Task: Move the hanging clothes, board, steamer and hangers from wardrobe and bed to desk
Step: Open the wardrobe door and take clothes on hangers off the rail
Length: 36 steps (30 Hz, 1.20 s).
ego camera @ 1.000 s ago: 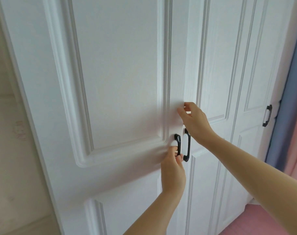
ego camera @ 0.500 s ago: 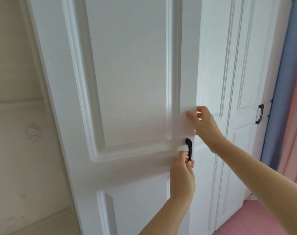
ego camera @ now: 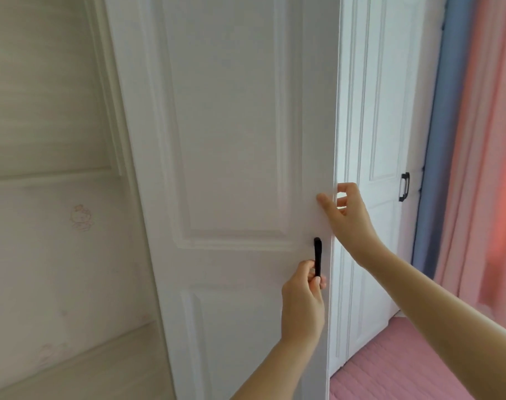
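A white panelled wardrobe door (ego camera: 228, 140) fills the middle of the view, swung partly out towards me. My left hand (ego camera: 303, 301) is closed around the lower end of its black handle (ego camera: 317, 256). My right hand (ego camera: 347, 217) grips the door's free edge just above the handle, thumb on the front face and fingers curled behind the edge. The wardrobe's inside is hidden behind the door. No clothes, board, steamer or hangers are in view.
Further white wardrobe doors (ego camera: 378, 140) stand closed to the right, one with a black handle (ego camera: 404, 186). Blue and pink curtains (ego camera: 477, 140) hang at the far right. A pink bedspread (ego camera: 404, 365) lies below right. A pale wall panel (ego camera: 43, 226) is at the left.
The left wardrobe door has swung outwards from shut, pulled by both hands. The neighbouring door's handle has dropped out of sight behind it, and the view has shifted left.
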Motion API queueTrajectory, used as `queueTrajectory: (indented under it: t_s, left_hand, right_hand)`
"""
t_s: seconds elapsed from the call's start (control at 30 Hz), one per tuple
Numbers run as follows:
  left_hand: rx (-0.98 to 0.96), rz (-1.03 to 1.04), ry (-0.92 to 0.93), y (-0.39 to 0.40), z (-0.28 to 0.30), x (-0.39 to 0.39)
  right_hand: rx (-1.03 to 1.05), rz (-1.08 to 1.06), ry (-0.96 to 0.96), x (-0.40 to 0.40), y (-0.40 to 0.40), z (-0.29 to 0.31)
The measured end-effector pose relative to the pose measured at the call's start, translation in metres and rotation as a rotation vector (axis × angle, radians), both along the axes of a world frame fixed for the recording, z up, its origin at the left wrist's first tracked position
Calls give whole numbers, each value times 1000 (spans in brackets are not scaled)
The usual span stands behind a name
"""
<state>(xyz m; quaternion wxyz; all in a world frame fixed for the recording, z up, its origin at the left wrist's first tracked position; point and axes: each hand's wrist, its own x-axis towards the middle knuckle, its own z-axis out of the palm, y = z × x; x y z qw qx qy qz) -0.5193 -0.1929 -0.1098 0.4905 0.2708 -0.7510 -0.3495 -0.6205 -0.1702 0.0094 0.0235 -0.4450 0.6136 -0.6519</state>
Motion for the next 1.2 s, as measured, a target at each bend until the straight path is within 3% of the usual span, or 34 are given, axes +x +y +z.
queueTrajectory:
  t_s: [0.4, 0.67, 0.9, 1.2]
  left_hand:
    - [-23, 113, 61, 79, -8, 92]
    - [-162, 292, -19, 112, -11, 125]
    - [-58, 240, -41, 123, -8, 144]
    - [-1, 251, 54, 128, -12, 183]
  right_hand:
    - [4, 53, 123, 81, 81, -2]
    - [16, 170, 277, 120, 110, -5]
    - [62, 437, 255, 128, 125, 1]
    - [112, 677, 415, 150, 130, -8]
